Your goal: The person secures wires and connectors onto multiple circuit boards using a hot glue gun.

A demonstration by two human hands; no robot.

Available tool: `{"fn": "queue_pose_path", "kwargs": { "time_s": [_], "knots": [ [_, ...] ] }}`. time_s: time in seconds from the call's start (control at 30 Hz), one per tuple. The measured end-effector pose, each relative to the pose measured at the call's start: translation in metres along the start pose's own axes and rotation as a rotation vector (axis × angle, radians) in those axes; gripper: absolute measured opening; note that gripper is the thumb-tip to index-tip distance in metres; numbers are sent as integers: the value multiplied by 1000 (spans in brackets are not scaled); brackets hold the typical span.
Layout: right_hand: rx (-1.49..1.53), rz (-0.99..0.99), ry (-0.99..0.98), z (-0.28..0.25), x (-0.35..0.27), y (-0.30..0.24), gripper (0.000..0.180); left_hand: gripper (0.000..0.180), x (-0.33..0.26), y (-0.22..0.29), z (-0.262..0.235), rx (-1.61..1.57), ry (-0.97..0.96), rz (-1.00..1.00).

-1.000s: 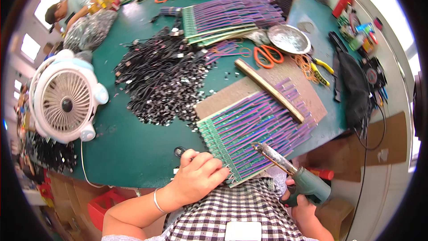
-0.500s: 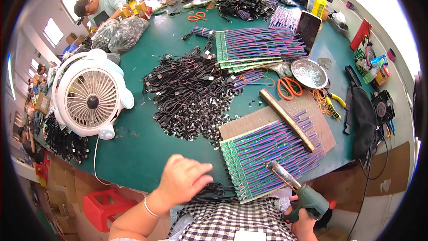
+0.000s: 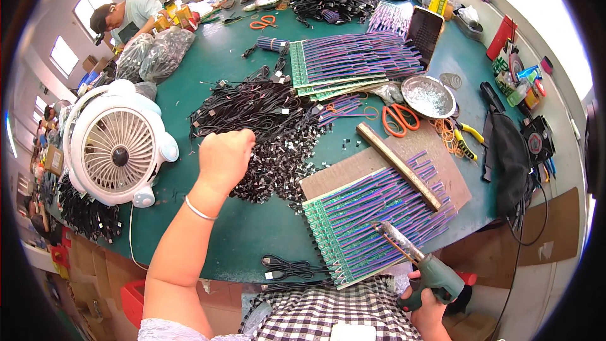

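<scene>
My left hand (image 3: pixel 226 159) is over the left edge of a heap of black USB cables (image 3: pixel 243 107), its fingers curled in. Whatever lies between those fingertips is hidden. Small black pieces with metal contacts (image 3: pixel 274 167) form the heap's near side. In my right hand (image 3: pixel 429 306) is a green soldering gun (image 3: pixel 435 278), gripped by its handle. Its metal tip hangs over the near green circuit-board panel (image 3: pixel 325 240), which has rows of purple-blue wires. A wooden bar (image 3: pixel 399 167) lies across the wires. Coiled black cables (image 3: pixel 293 268) rest at the table's near edge.
A white fan (image 3: pixel 120 151) stands at the left. Further back are stacked wired panels (image 3: pixel 353 60), orange-handled scissors (image 3: pixel 401 120), a metal bowl (image 3: pixel 429 96), yellow-handled pliers (image 3: pixel 467 139) and a propped phone (image 3: pixel 424 35). Two other people sit at the far side.
My left hand has moved away from near the panel, forward and left to the cable heap, and its fingers have curled in. My right hand still holds the soldering gun in nearly the same place.
</scene>
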State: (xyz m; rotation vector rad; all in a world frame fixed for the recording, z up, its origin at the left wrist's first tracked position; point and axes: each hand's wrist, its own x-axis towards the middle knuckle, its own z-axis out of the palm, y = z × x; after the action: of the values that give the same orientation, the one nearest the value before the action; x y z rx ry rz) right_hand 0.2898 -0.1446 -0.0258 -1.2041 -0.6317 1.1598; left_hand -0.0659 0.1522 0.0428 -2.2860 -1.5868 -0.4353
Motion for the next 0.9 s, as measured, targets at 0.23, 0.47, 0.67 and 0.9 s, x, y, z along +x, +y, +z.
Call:
{"fn": "queue_pose_path", "kwargs": {
  "time_s": [0.23,0.47,0.67,0.9],
  "knots": [
    [21,58,12,20,8,-16,50,10,23,-4,-1,-950,459,-273],
    [6,43,-17,24,1,-17,46,7,55,-30,8,-1993,786,-802],
    [-53,76,-57,23,2,-16,58,15,36,-20,-47,-1508,743,-327],
    [-9,19,-76,26,11,-17,53,22,-28,-44,-27,-549,225,-446]
  ]
}}
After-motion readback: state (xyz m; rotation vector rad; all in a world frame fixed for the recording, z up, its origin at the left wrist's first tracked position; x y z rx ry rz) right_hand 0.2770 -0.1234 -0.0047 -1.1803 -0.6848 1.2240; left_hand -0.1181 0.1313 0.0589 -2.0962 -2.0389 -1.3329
